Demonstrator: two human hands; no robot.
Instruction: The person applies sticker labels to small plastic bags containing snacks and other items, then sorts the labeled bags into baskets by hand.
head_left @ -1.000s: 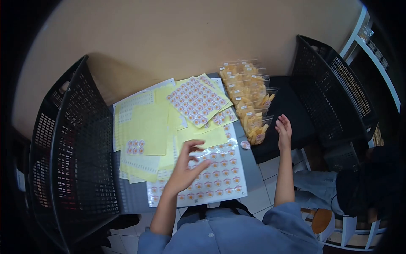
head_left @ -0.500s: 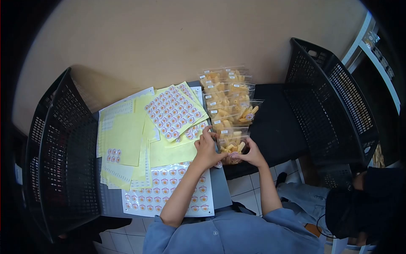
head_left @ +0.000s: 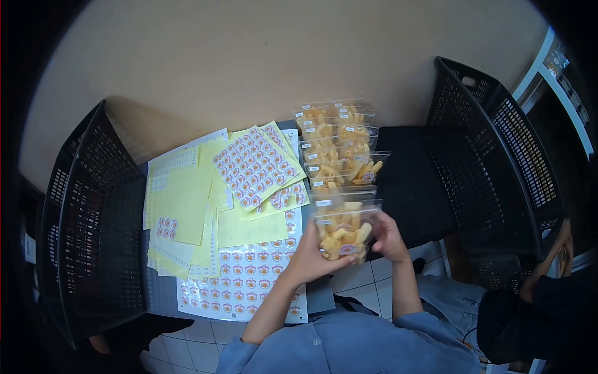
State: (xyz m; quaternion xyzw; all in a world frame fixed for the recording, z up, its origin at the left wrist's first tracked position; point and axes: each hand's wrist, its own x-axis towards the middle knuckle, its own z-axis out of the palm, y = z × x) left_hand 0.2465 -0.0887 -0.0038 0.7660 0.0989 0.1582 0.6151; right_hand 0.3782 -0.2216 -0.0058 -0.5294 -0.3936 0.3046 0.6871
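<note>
A clear zip bag of pale yellow stick snacks (head_left: 349, 230) is raised between my hands, slightly blurred. It has a small white label near its top and a round sticker low on the front. My left hand (head_left: 309, 258) grips its lower left side, thumb across the bottom edge. At its right edge, the fingers of my right hand (head_left: 390, 238) are closed on the side. Just beyond, more filled snack bags (head_left: 321, 149) overlap in two rows, most with white labels showing. Left of them lie sheets of round stickers (head_left: 258, 165).
Yellow backing sheets (head_left: 174, 212) and a large white sticker sheet (head_left: 252, 293) cover the grey table (head_left: 165, 302). Black plastic baskets stand at left (head_left: 93, 249) and right (head_left: 498, 162). A black surface (head_left: 405, 187) lies beside the bags. Another person (head_left: 529, 318) is at the right.
Both hands have lifted the front snack bag off the row and brought it nearer to me. The other person's hand has come up beside the right basket.
</note>
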